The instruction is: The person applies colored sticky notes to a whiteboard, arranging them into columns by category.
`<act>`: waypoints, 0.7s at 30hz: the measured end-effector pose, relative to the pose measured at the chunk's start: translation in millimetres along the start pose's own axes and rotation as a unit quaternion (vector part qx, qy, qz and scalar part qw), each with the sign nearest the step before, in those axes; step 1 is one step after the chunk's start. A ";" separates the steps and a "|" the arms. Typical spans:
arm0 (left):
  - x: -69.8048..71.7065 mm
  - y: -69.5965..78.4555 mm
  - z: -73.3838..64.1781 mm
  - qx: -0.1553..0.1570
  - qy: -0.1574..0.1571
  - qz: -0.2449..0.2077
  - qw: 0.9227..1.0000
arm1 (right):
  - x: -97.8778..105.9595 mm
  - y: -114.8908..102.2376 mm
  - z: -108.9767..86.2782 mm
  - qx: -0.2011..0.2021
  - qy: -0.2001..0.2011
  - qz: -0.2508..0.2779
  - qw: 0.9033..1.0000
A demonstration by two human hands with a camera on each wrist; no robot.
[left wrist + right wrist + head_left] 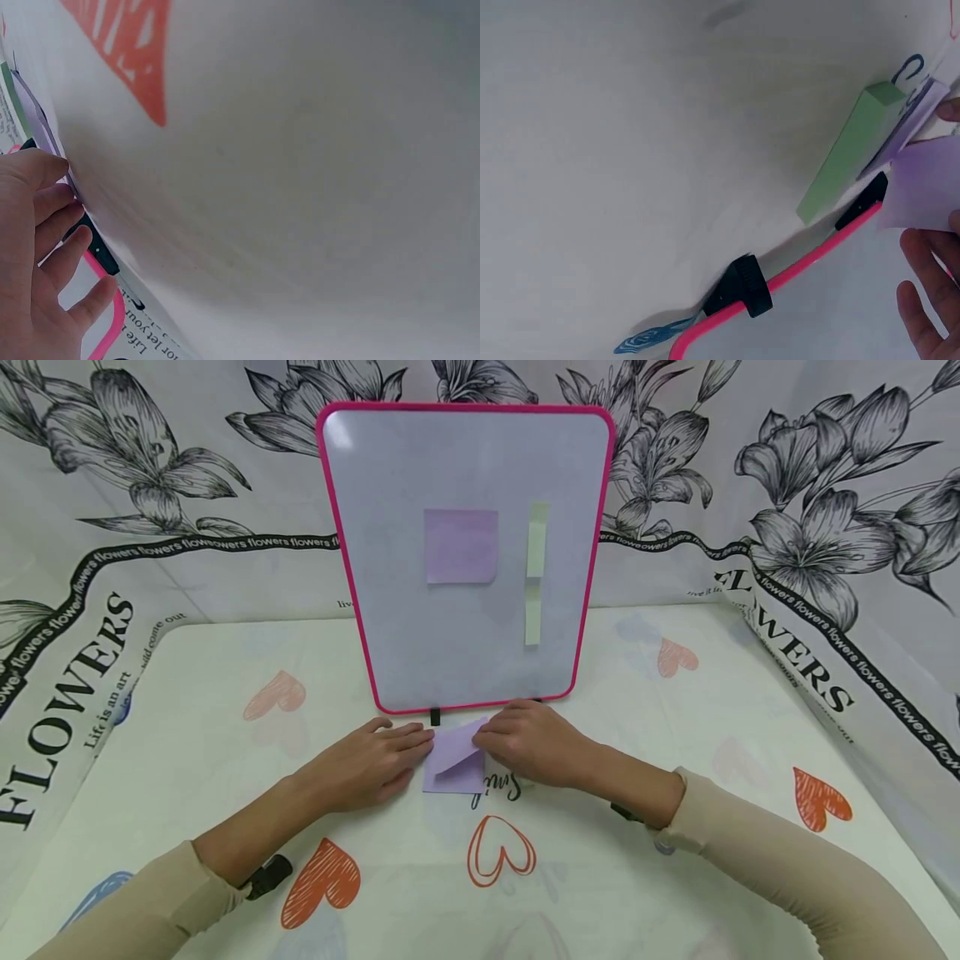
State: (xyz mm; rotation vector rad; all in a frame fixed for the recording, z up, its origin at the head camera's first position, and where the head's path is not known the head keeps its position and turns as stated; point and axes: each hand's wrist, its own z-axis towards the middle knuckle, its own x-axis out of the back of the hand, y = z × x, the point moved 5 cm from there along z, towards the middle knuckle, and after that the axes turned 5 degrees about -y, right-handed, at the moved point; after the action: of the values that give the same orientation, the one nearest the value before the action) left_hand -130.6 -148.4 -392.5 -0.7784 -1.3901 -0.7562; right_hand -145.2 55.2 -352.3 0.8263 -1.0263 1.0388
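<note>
Both hands sat low on the table, meeting at a purple sticky pad (454,767) just in front of the whiteboard's bottom edge. Left hand (372,766) lay flat, palm down, fingers straight and together, fingertips pressing the pad's left edge; it held nothing. Right hand (529,745) came in from the right, fingers curled, pinching the top purple sheet (459,745) and peeling its corner up and over, so the sheet stood folded diagonally above the pad. Pad was pale lilac, square, lying flat on the heart-print tablecloth (225,760). Right wrist view showed the lifted sheet next to the fingers, plus a green sticky pad (849,153), a long narrow block, lying just beside the purple one and hidden under the right hand in the head view. Both forearms in beige sleeves, angled inward from the near corners, wrists resting on the table. Behind the hands, a pink-framed whiteboard (352,568) stood upright on small black feet, carrying one purple note (461,546) near centre and two green strips (536,573) stacked vertically to its right. Floral-print backdrop (810,510) behind the board.
</note>
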 end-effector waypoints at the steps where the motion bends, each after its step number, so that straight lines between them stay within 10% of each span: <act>1: -0.5 0.0 -0.1 -0.001 0.001 0.000 1.000 | 1.4 1.5 0.5 -0.001 0.001 0.001 1.000; 21: 2.3 -0.2 4.7 -0.007 0.003 0.009 1.000 | 31.0 23.7 2.6 0.044 0.191 -0.094 0.976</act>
State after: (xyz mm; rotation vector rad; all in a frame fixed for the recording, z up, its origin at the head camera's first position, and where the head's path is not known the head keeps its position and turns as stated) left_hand -133.2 -144.6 -390.0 -0.7984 -1.3724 -0.7552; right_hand -163.4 68.9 -320.5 0.7417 -0.5691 1.0360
